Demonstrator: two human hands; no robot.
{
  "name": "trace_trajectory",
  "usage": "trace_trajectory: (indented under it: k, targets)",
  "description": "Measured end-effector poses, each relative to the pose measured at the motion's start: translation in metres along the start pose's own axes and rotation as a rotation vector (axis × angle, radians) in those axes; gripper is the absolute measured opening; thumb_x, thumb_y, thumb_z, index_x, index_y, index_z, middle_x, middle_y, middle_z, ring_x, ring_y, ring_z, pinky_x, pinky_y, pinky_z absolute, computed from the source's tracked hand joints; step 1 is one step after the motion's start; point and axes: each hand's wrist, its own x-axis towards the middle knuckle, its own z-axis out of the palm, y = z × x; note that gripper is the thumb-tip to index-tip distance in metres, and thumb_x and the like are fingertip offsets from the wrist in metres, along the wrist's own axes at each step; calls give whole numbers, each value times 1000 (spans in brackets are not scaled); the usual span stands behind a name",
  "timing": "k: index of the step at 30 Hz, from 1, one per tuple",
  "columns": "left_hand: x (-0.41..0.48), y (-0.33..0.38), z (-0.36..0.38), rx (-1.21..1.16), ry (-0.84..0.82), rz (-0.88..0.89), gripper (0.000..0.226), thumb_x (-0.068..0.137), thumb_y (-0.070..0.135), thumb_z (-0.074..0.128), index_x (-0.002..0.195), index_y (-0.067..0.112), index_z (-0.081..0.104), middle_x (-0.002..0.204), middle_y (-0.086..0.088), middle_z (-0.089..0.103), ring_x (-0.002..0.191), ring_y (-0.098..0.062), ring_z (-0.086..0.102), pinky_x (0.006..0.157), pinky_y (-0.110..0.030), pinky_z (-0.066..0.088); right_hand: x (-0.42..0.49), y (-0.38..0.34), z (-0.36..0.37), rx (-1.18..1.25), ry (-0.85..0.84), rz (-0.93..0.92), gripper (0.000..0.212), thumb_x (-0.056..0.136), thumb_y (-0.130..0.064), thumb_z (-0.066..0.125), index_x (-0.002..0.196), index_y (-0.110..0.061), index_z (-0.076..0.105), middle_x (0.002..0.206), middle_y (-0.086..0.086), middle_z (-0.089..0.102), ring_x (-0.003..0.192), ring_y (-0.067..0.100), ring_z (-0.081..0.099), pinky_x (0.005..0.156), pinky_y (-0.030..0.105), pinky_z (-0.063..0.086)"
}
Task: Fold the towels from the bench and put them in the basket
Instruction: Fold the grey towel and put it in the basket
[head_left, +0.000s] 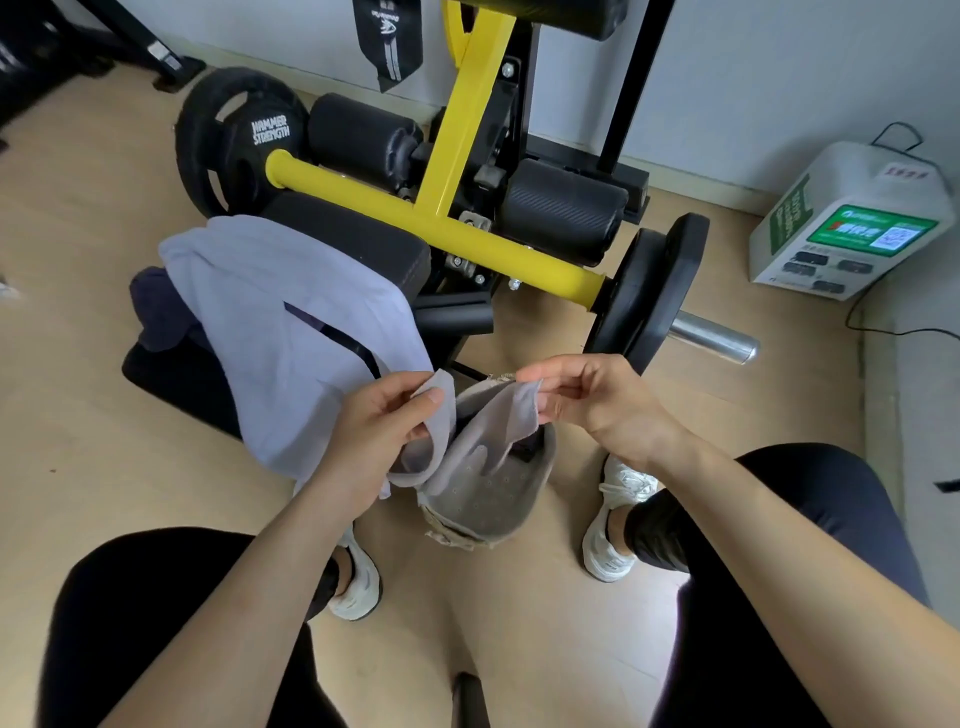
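Thighs (156, 623) in black leggings, both cut off by the lower edge. Between them is a dark rounded object (470, 701), too cropped to identify.

Left hand (374, 431) – thumb and forefinger pinch one corner of the pale towel (291, 301); the other fingers are curled behind the cloth and partly hidden.

Right hand (592, 400) – fingertips pinch another edge of the same cloth, the hand held level with the left one.

Pale towel: lavender-grey. Its far part is draped over the bench (358, 228), and its near end sags between the hands into the basket (483, 504). How the two parts join is hidden behind the left hand.

Basket: grey felt with perforated walls, on the floor directly under the hands. Something dark lies inside, mostly covered.

Dark towel (156, 306): on the bench, largely buried under the pale one.

White shoes (613, 540): one on each side of the basket, the left one half hidden by the forearm.

Floor (78, 441): light wood-look boards. Wall (753, 78): white.

Yellow frame (452, 156) with black roller pads (561, 208), its top cut off.

Weight plate (234, 135) marked HAMMER STRENGTH. Further plates (649, 291) sit on a chrome sleeve (711, 338).

White-and-green box (852, 218) with a cable, against the right wall; its print is illegible.
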Motion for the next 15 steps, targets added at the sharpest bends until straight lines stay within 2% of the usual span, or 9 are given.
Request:
trace_trajectory:
  k: [2,4,7,9,11,15]
  targets:
    - [-2,0,0,-28,-9,0,20,97,19,69,115,20,77,111,-6,77,112,-29,70,100,-52,56,2,1,6,-53,6,-34,15,88,6,66,99,-3,72,78,11,71,70,19,66,67,25,57]
    - [-6,3,3,-49,-2,-2,14,96,16,70,106,18,79,105,-11,77,108,-34,71,96,-51,58,3,1,12,-98,-8,-56,6,88,1,69,94,0,71,70,5,71,63,15,66,62,25,55]
    - [-11,5,9,-33,-22,0,10,94,14,71,98,15,80,96,-9,79,93,-23,74,82,-38,62,6,2,20,-285,-22,-135,3,86,-6,74,89,-6,74,76,9,64,68,10,59,63,28,50]
    - [-14,8,13,-27,-49,-2,11,94,12,70,97,16,79,92,-5,80,86,-14,75,75,-29,60,8,0,25,-384,-27,-188,4,84,-9,77,88,-8,76,85,8,58,72,5,54,67,19,45]
    - [-15,8,15,-33,-70,-2,13,95,11,69,101,13,79,94,-6,80,89,-16,76,76,-28,61,10,-1,28,-377,-54,-191,6,84,-9,77,87,-4,74,90,11,65,77,6,59,72,17,47]
    - [-15,9,20,-46,-85,-8,16,96,14,67,106,15,79,100,-4,79,97,-18,75,82,-30,61,10,1,30,-331,-69,-145,8,86,-3,74,87,3,71,81,13,71,72,4,60,70,17,50]
